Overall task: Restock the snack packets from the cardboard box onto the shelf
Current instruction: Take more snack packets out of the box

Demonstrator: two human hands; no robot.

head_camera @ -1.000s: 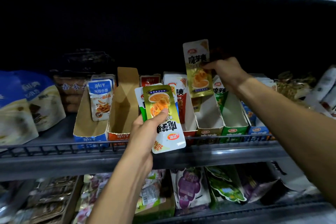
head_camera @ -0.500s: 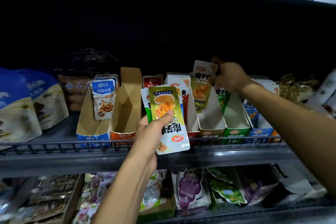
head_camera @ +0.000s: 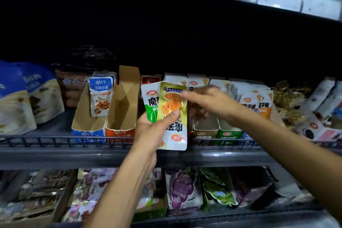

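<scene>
Head view: the left hand (head_camera: 148,131) holds a small fan of snack packets (head_camera: 171,114) in front of the shelf (head_camera: 74,155) rail, thumb pressed across the gold one, likely so each can be peeled off singly. The right hand (head_camera: 209,102) reaches in from the right, blurred fingertips at the gold packet's top edge; whether that grip has closed I cannot tell. Behind the packets stand open display cartons (head_camera: 122,109), half empty.

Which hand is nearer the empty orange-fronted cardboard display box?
Left. The left hand holds packets just right of the orange-fronted cardboard display box; the right hand is farther right.
</scene>
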